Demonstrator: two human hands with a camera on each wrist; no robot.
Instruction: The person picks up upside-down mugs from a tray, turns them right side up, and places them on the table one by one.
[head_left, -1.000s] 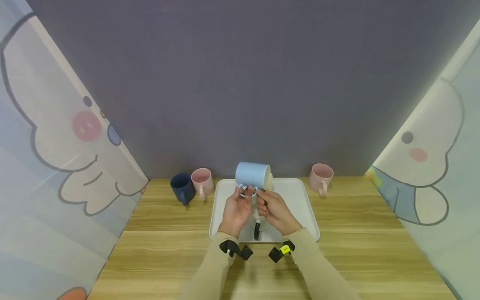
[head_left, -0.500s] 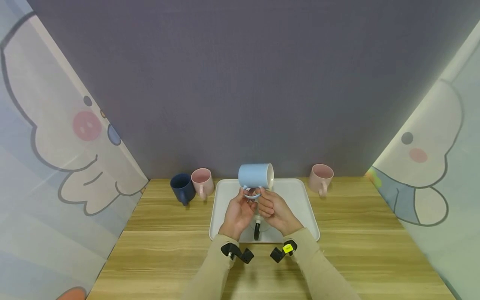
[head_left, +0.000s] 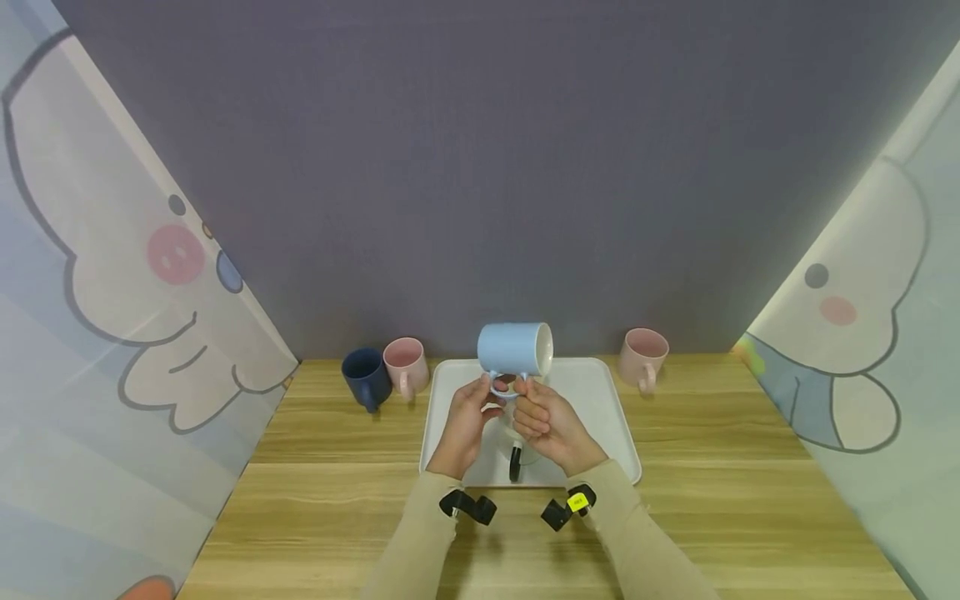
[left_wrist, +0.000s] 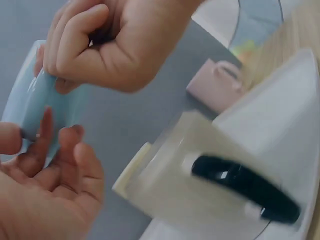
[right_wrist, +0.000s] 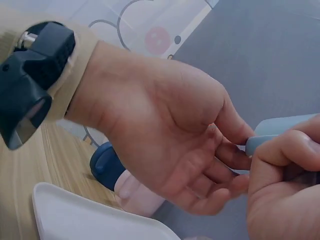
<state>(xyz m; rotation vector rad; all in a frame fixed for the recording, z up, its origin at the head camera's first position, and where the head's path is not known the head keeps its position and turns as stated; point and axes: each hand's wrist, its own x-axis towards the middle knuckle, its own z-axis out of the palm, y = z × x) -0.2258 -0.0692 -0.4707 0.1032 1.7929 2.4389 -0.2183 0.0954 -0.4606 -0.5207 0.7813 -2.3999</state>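
Observation:
A light blue mug (head_left: 508, 348) lies sideways in the air over the tray, its white inside facing right and its handle towards me. My left hand (head_left: 465, 421) pinches the handle near the mug's base end between thumb and fingers. At the handle's other end, by the rim, my right hand (head_left: 553, 423) grips with thumb and curled fingers. Below and between the hands a translucent pitcher (left_wrist: 172, 172) with a black handle and a cream lid stands on the white tray (head_left: 596, 417); the hands partly hide it in the head view.
To the left of the tray stand a dark blue mug (head_left: 365, 377) and a pink mug (head_left: 405, 365) side by side. Another pink mug (head_left: 642, 357) is on the right, near the grey back wall (head_left: 517, 167). All stand on a wooden table (head_left: 712, 483).
The blue mug has shifted slightly right and turned, so more of its inside shows. My left hand has changed its hold on the handle. The other mugs and the tray stay put.

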